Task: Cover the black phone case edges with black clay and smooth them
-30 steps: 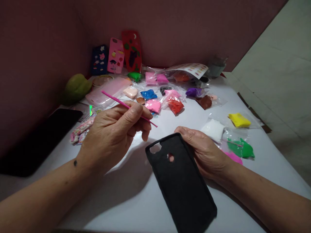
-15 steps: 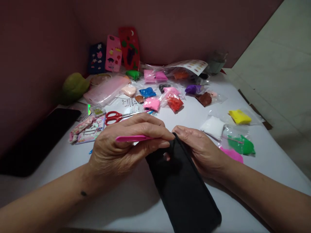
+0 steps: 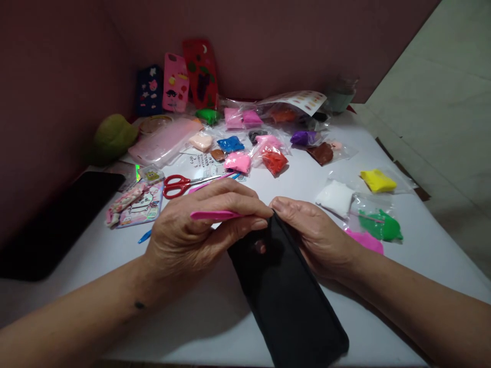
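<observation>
Between the thumb and fingers of my left hand (image 3: 203,220) is a slim pink plastic modelling tool (image 3: 213,215). Its working end is hidden by my fingertips, close to the top edge of a black phone case (image 3: 291,296). My right hand (image 3: 314,230) grips that case along its upper right side, thumb at the top corner. The case lies tilted toward me, its lower end near the table's front edge. A small pinkish spot (image 3: 261,246) shows near its top; I cannot tell if it is an opening or a piece on it.
Red-handled scissors (image 3: 176,186) lie behind my left hand. Several bags of coloured clay, one with red clay (image 3: 275,162), spread across the middle and right. A black phone (image 3: 65,220) rests at left. Decorated cases, one pink (image 3: 175,84), lean on the wall beside a green fruit (image 3: 115,135).
The view has shifted slightly. The pink tool's visible end sits a little further right and higher, nearer the fingertips. Both hands keep their hold on the tool and the case.
</observation>
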`<state>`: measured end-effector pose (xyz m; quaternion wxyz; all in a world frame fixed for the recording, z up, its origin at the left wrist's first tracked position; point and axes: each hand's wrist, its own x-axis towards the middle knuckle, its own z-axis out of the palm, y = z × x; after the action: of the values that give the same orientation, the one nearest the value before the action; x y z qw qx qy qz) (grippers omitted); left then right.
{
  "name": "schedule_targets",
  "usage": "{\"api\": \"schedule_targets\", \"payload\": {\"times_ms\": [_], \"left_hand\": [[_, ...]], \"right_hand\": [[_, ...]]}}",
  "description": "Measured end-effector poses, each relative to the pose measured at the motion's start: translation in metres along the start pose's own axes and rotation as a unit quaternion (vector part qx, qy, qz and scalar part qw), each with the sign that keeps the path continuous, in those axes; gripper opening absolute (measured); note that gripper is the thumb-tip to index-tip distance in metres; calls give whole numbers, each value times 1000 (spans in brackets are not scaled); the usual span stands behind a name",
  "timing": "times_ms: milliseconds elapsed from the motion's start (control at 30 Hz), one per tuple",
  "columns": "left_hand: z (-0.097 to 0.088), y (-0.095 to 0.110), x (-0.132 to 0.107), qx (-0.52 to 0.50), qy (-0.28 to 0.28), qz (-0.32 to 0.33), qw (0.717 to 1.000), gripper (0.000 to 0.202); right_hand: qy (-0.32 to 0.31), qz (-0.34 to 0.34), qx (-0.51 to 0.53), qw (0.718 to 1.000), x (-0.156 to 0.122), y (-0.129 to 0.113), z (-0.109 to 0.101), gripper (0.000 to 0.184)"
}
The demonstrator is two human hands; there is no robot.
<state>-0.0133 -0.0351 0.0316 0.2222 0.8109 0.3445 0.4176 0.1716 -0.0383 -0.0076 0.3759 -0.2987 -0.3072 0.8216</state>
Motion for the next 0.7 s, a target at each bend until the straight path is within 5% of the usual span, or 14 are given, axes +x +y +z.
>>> {"api": "schedule_targets", "payload": {"times_ms": [700], "left_hand": [[-2,6,-4,73,-9,45,996,16]], "right_hand": [[-9,-1,-19,1000,0,0,-3,29]]}}
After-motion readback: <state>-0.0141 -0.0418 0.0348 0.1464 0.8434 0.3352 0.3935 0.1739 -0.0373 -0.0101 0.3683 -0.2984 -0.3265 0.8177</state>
